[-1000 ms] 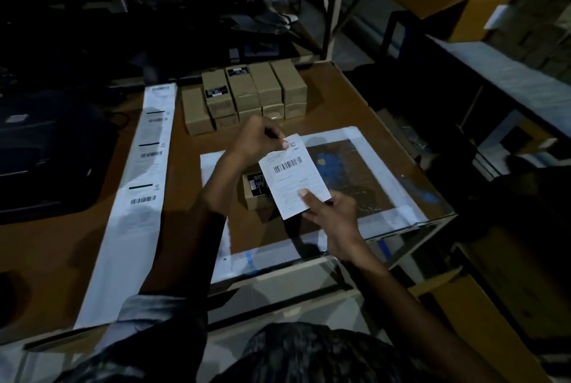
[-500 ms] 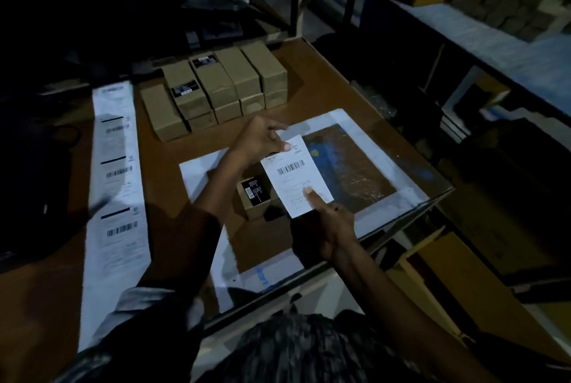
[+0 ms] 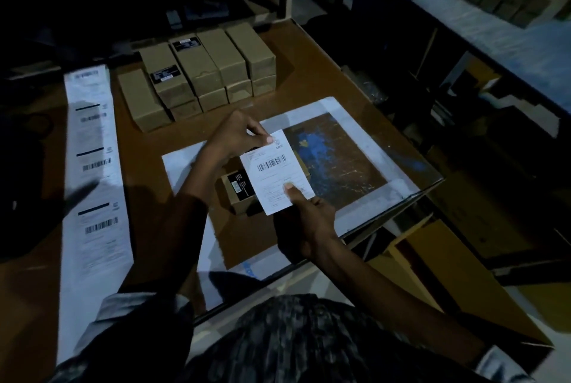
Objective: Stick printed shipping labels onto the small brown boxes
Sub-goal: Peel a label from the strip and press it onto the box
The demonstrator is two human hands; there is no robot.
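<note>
- While both hands pinch a label [image 3: 276, 171], left hand [image 3: 232, 137] and right hand [image 3: 310, 218] hold it over a small box [image 3: 237, 192].
- Stacked boxes [image 3: 197, 73] crowd the bench's [image 3: 315, 79] far edge; a label strip [image 3: 92, 178] lines its left side.

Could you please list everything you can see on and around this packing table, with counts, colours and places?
Shipping label: one, white with a barcode, held over the single box.
Single box: one, brown with a black sticker, under the label.
Stacked boxes: about nine showing, brown, two with black stickers, table's far side.
Label strip: one, white, along the table's left.
Mat: one, brown and blue with a white border, table's right.
Table: one, brown.
Shelf: one, pale, far right.
Left hand: pinches the label's top corner.
Right hand: pinches the label's bottom edge.
</note>
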